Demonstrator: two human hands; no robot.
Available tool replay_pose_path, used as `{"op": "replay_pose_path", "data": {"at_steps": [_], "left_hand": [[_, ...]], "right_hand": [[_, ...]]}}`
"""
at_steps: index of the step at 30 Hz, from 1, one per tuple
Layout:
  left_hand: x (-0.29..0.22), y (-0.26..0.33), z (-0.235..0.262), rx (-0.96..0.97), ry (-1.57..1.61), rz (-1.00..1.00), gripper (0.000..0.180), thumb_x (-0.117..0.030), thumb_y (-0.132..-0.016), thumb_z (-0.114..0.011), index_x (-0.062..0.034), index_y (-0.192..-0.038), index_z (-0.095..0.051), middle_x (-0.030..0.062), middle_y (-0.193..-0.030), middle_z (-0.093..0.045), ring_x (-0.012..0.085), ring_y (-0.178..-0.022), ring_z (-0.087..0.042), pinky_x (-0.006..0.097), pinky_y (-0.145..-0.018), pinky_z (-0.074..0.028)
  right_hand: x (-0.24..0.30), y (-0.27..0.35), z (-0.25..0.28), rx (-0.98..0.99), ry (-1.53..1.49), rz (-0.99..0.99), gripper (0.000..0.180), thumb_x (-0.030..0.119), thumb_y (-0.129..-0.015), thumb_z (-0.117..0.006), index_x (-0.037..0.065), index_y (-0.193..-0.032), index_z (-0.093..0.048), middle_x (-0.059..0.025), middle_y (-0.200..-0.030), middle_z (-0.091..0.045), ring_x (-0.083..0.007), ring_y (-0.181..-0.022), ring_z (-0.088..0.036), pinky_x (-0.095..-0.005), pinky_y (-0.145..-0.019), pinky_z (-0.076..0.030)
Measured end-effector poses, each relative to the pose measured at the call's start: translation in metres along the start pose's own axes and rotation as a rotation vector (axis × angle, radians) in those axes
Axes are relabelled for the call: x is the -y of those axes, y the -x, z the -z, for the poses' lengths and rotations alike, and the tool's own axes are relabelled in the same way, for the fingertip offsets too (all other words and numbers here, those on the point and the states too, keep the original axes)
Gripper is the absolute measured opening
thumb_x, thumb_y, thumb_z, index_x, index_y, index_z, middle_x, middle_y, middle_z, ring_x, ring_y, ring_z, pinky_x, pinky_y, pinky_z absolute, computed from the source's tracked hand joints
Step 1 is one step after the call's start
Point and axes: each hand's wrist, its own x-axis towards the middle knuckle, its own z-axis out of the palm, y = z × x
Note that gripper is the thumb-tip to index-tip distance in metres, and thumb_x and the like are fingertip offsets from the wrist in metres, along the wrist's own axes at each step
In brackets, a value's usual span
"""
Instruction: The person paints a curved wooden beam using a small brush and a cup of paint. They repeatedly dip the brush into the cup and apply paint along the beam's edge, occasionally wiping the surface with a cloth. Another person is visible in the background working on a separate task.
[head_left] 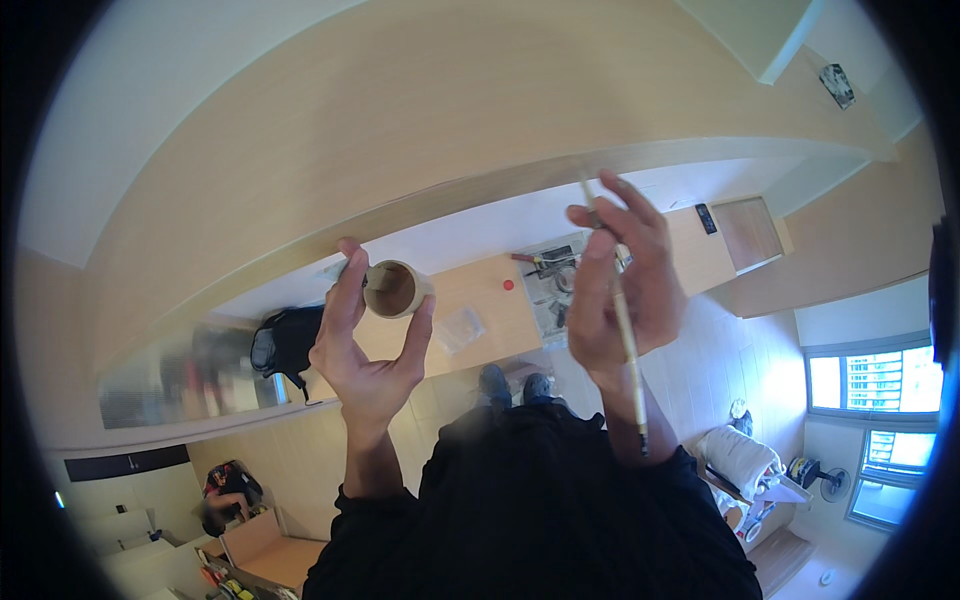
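The right hand (pixel 635 290) has its fingers curled and grips a slender pale rod (pixel 627 350). Its long axis runs nearly straight up and down the view: the upper end points just short of twelve o'clock, past the fingertips, and the dark-tipped lower end points just short of six, over the forearm.

The left hand (pixel 372 370) grips a hollow cylindrical cup (pixel 425 292) between thumb and fingers, just past twelve o'clock from its palm. The cup's mouth faces the camera, so its long axis lies roughly along the line of sight and the brown inside shows.

Beyond both is a wooden tabletop (pixel 490 290). On it, toward nine o'clock from the right hand, lies a printed sheet (pixel 546 305), then a small red disc (pixel 508 285). A clear bag (pixel 460 330) is at two o'clock from the left palm; a black backpack (pixel 292 345) is between nine and ten. A dark remote (pixel 706 219) is between one and two from the right hand.
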Motion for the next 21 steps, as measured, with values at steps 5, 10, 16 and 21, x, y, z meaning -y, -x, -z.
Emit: {"op": "replay_pose_path", "data": {"at_steps": [5,10,16,21], "left_hand": [[0.0,-0.001,0.001,-0.001,0.001,-0.004,0.075,0.007,-0.073,-0.085,0.0067,-0.141,-0.054,0.031,-0.138,-0.06,0.033,-0.122,-0.067,0.039,-0.101,-0.056],[0.0,-0.003,0.001,-0.007,-0.006,-0.019,0.074,0.006,-0.072,-0.086,0.006,-0.14,-0.055,0.0304,-0.133,-0.064,0.0311,-0.114,-0.07,0.037,-0.095,-0.058],[0.0,-0.004,0.002,-0.004,-0.025,-0.034,0.075,0.005,-0.07,-0.087,0.0055,-0.139,-0.056,0.0305,-0.131,-0.065,0.0292,-0.11,-0.072,0.035,-0.09,-0.059],[0.0,-0.004,0.003,-0.002,-0.04,-0.027,0.075,0.004,-0.07,-0.087,0.0057,-0.138,-0.057,0.0302,-0.13,-0.066,0.0289,-0.108,-0.073,0.034,-0.09,-0.059]], "right_hand": [[0.003,0.007,-0.016,0.126,0.031,0.139,0.019,0.004,-0.098,-0.062,-0.006,-0.114,-0.065,-0.0196,-0.09,-0.076,-0.0442,-0.112,-0.07,-0.0471,-0.094,-0.056],[0.004,0.01,-0.022,0.084,0.013,0.117,0.023,-0.004,-0.088,-0.066,-0.004,-0.112,-0.068,-0.0159,-0.092,-0.076,-0.0408,-0.112,-0.07,-0.0498,-0.098,-0.054],[0.006,0.013,-0.024,0.095,0.04,0.121,0.026,-0.006,-0.085,-0.068,-0.002,-0.111,-0.069,-0.0148,-0.094,-0.076,-0.0394,-0.115,-0.069,-0.0524,-0.102,-0.052],[0.006,0.015,-0.025,0.118,0.05,0.148,0.026,-0.005,-0.086,-0.068,-0.002,-0.113,-0.069,-0.0151,-0.096,-0.076,-0.0398,-0.118,-0.067,-0.0523,-0.103,-0.05]]}}
